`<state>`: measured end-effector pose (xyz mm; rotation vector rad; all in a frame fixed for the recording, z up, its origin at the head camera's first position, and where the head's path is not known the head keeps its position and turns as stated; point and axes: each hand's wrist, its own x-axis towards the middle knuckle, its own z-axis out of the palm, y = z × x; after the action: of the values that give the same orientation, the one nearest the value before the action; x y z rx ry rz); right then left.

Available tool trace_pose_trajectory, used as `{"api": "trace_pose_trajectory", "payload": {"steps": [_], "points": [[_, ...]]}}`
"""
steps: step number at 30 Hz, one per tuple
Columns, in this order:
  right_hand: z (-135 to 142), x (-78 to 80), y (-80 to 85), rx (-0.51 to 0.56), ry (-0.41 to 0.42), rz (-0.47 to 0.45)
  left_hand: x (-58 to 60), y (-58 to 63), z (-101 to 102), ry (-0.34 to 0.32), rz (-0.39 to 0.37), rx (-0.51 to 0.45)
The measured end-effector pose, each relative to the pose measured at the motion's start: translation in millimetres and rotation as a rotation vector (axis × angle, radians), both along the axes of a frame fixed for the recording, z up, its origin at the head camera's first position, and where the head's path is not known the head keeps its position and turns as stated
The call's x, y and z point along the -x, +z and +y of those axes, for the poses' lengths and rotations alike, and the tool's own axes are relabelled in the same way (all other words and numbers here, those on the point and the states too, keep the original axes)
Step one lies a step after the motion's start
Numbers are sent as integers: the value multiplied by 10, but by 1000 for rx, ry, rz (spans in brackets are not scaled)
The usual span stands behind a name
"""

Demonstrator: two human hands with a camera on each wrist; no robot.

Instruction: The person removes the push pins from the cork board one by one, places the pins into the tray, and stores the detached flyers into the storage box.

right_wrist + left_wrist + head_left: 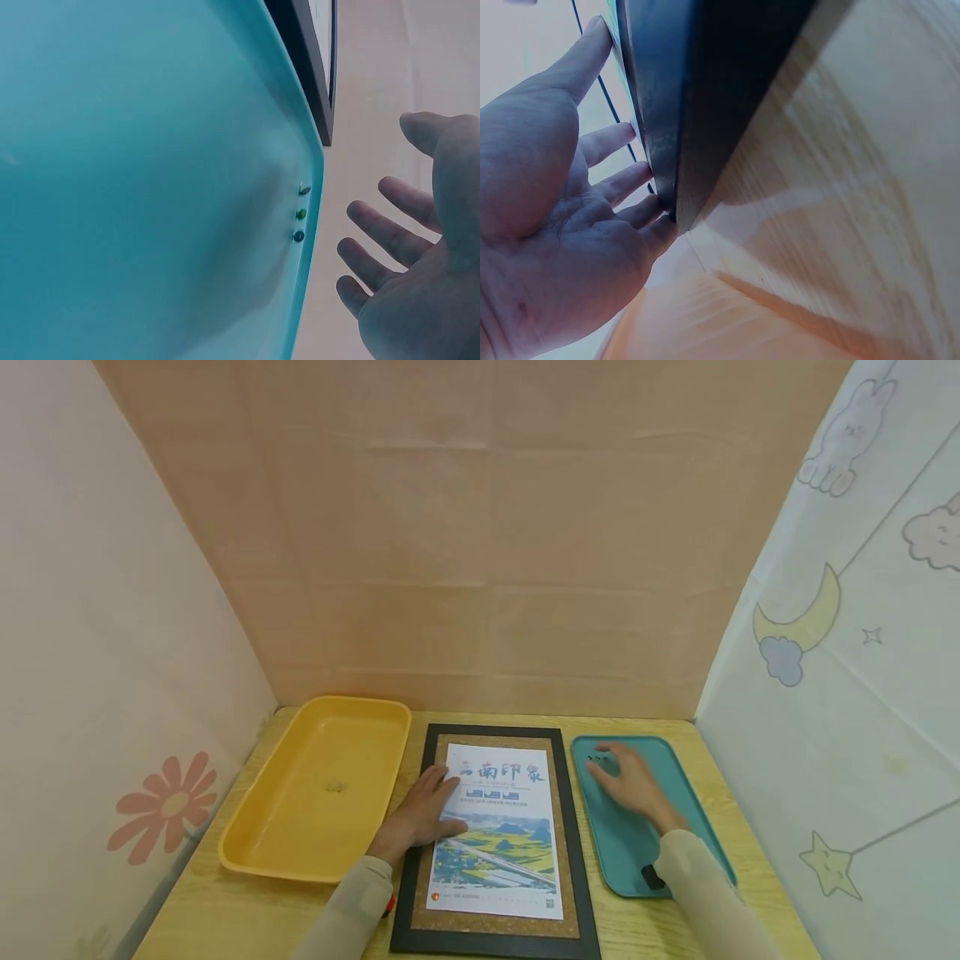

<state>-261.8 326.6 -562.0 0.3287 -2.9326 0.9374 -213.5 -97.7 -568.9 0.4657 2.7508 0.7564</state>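
A printed poster [498,835] with blue lettering and a landscape lies on a black-framed cork board [570,906]. An orange pushpin [436,897] shows at the poster's lower left corner. My left hand [423,814] rests across the board's left side, fingers extended, fingertips on the poster's left margin. In the left wrist view, that hand [562,187] lies along the dark frame edge [679,105]. My right hand [633,785] hovers over the teal tray [630,847], fingers loosely bent. Beyond its fingertips, several small pushpins [301,214], one green, sit by the tray's far rim.
A yellow tray [315,793] stands left of the board. Near my right sleeve, a small black object [652,877] lies in the teal tray. A small red item [388,907] peeks out beside my left sleeve. Walls of sheeting enclose the wooden table [637,935].
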Motion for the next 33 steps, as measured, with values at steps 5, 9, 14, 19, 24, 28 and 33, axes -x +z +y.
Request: {"api": "trace_pose_trajectory", "payload": {"steps": [5,9,14,19,24,28,33], "points": [[-109,-164,9,-3,41,60,-3,-22,2,-3,14,16],[-198,-302,29,-2,66,97,-6,-13,7,4,16,14],[-324,-474,68,-7,80,89,-16,5,4,4,21,12],[-474,-619,86,-5,126,95,-17,4,-10,1,21,8],[-676,-752,102,-22,203,161,-7,-7,-29,-6,26,9],[-839,-860,113,-37,268,176,0,-12,-32,-13,36,12],[-1042,-981,106,-33,354,149,0,-8,-28,-18,34,7]]}}
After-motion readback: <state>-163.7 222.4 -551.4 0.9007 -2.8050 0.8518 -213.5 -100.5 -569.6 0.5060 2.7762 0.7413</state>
